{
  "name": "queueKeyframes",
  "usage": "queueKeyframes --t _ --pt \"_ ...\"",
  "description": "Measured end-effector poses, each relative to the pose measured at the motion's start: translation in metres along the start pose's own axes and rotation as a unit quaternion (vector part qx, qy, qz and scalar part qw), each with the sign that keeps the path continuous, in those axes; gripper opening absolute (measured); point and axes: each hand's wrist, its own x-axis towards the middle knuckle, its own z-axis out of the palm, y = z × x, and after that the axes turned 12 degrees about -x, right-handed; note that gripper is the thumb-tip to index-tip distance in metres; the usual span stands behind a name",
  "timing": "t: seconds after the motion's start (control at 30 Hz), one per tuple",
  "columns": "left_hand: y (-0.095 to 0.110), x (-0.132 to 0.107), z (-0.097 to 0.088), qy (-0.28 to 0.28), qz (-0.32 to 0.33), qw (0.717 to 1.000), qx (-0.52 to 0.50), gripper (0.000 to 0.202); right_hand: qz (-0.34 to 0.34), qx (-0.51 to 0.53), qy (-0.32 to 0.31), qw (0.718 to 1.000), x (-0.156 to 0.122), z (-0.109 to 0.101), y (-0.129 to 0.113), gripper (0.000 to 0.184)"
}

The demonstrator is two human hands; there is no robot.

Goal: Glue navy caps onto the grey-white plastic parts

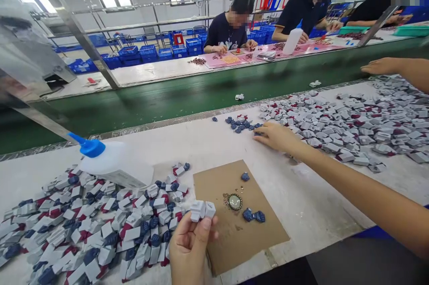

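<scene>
My left hand (pixel 194 242) pinches a pale grey plastic piece (pixel 202 210) with a blocky shape, in front of the cardboard sheet's left edge. My right hand (pixel 276 136) reaches to a small group of dark blue pieces (pixel 239 124), its fingertips closed around one at the group's right end. On the brown cardboard (pixel 254 240) lie a round bottle-cap-like dish (pixel 234 202) with clear contents, a dark blue piece (pixel 245 177) and two more dark blue pieces (pixel 254 215) close together. Left of my left hand spreads a pile of grey, blue and dark red assembled pieces (pixel 110 227).
A white squeeze bottle (pixel 117 160) with a blue nozzle leans over the left pile. Grey and dark red pieces (pixel 351 124) cover the right side, with another person's hand (pixel 382 66) above them. Behind runs a green conveyor belt (pixel 187 97); several people work across it.
</scene>
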Motion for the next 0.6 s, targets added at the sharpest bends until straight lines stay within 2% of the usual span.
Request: queueKeyframes --t 0.1,0.23,0.37,0.5,0.6 --pt "0.002 0.001 -0.011 0.024 0.006 1.000 -0.016 0.035 -0.009 0.015 0.001 1.000 0.005 0.014 0.006 0.026" --pt "0.006 -0.002 -0.020 0.035 -0.001 0.999 -0.022 0.031 -0.044 0.083 -0.002 0.996 -0.014 0.001 -0.019 0.020" --pt "0.006 -0.007 -0.024 0.029 -0.009 0.999 -0.017 0.023 -0.174 0.189 -0.030 0.966 -0.060 -0.027 -0.062 0.019" --pt "0.003 -0.012 -0.027 0.016 -0.021 1.000 -0.008 0.025 -0.350 0.108 -0.036 0.930 -0.099 -0.036 -0.094 0.022" --pt "0.002 -0.016 -0.030 0.005 -0.030 0.999 -0.015 0.023 -0.406 0.034 -0.024 0.913 -0.105 -0.033 -0.101 0.030"
